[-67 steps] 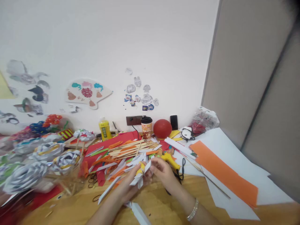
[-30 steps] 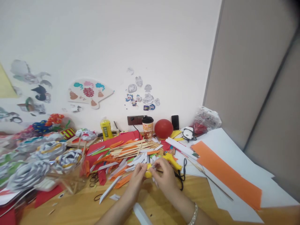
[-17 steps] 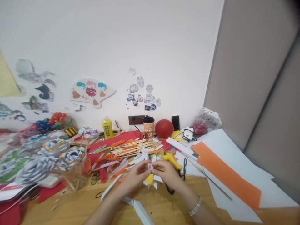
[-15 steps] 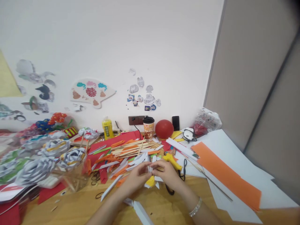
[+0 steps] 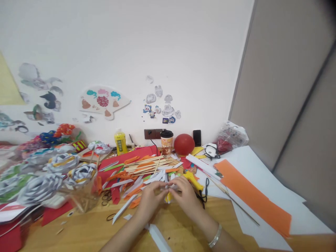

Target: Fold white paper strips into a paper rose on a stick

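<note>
Fingertips meet as my left hand (image 5: 153,196) and my right hand (image 5: 183,194) pinch a small white folded paper piece (image 5: 167,186) between them. Its full shape is mostly hidden by the fingers. A bit of yellow paper (image 5: 168,197) shows just below, between the hands. Beyond the fingers lies a heap of folded paper strips (image 5: 128,182) in white, orange and green, with thin wooden sticks (image 5: 147,166) on top. A yellow-handled tool (image 5: 193,180), its kind unclear, rests beside my right hand. Near my forearms lies a long white paper strip (image 5: 159,238).
Woven paper flowers (image 5: 42,189) crowd the left, some in a clear container (image 5: 84,199). Along the wall stand a yellow bottle (image 5: 120,141), a lidded paper cup (image 5: 166,142), a red balloon (image 5: 184,144) and a phone (image 5: 196,137). Orange paper (image 5: 257,199) lies over white sheets (image 5: 252,168) at right.
Both hands have turned slightly, with the fingertips drawn closer around the white paper. Less of the yellow paper below them shows now. The view has shifted a little.
</note>
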`<state>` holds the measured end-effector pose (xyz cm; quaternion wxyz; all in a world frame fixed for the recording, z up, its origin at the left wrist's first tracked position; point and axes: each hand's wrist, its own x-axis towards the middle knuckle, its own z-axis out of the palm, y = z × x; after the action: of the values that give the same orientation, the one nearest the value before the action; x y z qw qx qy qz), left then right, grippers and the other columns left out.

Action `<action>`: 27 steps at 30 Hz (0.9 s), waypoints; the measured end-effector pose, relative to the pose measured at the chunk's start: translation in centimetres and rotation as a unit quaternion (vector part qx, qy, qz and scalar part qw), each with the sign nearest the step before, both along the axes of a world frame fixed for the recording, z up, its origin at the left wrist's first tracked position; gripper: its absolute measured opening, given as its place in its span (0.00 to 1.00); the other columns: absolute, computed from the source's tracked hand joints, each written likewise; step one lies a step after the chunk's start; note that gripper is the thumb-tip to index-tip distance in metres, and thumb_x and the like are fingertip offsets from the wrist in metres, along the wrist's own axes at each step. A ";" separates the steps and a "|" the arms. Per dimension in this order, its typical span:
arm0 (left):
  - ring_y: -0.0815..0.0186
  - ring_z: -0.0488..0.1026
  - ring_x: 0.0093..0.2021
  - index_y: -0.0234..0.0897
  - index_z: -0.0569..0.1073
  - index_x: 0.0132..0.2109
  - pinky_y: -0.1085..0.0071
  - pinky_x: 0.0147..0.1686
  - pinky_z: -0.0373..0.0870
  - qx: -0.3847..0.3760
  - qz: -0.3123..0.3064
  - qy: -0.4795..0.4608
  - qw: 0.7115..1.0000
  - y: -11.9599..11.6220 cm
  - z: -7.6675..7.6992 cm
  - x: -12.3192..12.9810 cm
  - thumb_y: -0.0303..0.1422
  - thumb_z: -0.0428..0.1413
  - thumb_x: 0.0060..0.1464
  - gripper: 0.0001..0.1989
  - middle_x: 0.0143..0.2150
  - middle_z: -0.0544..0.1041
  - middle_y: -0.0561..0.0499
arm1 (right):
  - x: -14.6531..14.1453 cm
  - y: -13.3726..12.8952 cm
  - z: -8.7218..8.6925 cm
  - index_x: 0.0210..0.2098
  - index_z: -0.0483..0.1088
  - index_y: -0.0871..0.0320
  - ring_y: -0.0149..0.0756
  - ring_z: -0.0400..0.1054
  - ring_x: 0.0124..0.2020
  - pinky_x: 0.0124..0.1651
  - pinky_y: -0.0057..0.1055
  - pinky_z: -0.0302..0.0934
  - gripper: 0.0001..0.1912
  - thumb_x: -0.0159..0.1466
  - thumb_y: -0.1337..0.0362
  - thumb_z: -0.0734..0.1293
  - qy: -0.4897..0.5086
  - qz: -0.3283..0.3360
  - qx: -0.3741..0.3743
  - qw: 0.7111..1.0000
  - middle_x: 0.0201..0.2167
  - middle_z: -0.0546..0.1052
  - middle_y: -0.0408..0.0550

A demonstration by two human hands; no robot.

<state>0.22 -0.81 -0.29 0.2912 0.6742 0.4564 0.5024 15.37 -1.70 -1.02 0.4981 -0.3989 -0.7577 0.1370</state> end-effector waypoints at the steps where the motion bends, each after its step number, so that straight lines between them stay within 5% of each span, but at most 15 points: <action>1: 0.57 0.71 0.33 0.40 0.78 0.27 0.65 0.38 0.64 0.002 0.003 -0.011 1.000 0.0 0.0 -0.1 0.29 0.62 0.37 0.05 0.29 0.78 0.48 | 0.0 -0.1 0.0 0.35 0.70 0.56 0.37 0.63 0.38 0.42 0.33 0.57 0.08 0.57 0.72 0.63 -0.004 0.007 0.014 1.000 0.33 0.72 0.46; 13: 0.58 0.68 0.31 0.41 0.76 0.21 0.66 0.37 0.60 0.034 0.025 -0.053 0.998 0.0 0.1 -0.3 0.33 0.65 0.32 0.05 0.24 0.76 0.49 | 0.0 0.4 -0.6 0.34 0.72 0.55 0.36 0.65 0.36 0.41 0.34 0.59 0.08 0.59 0.70 0.63 0.042 0.029 0.022 0.998 0.31 0.74 0.46; 19: 0.59 0.68 0.29 0.40 0.74 0.21 0.69 0.32 0.60 0.005 0.075 -0.017 0.997 0.0 0.0 -0.4 0.35 0.64 0.34 0.07 0.23 0.75 0.51 | -0.5 0.4 -1.3 0.34 0.72 0.55 0.36 0.66 0.38 0.42 0.33 0.59 0.08 0.56 0.71 0.64 0.093 0.012 -0.039 0.995 0.32 0.74 0.46; 27: 0.62 0.70 0.29 0.38 0.73 0.25 0.71 0.32 0.63 -0.013 0.038 -0.038 0.998 0.6 -1.2 0.0 0.31 0.61 0.36 0.05 0.25 0.75 0.53 | -0.8 1.0 -2.0 0.31 0.73 0.57 0.39 0.66 0.37 0.42 0.36 0.60 0.05 0.54 0.67 0.65 0.127 -0.006 -0.109 0.986 0.32 0.74 0.48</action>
<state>0.26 -0.19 -1.46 0.2977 0.6328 0.4769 0.5325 14.56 -0.73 -3.05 0.5444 -0.4350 -0.6663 0.2654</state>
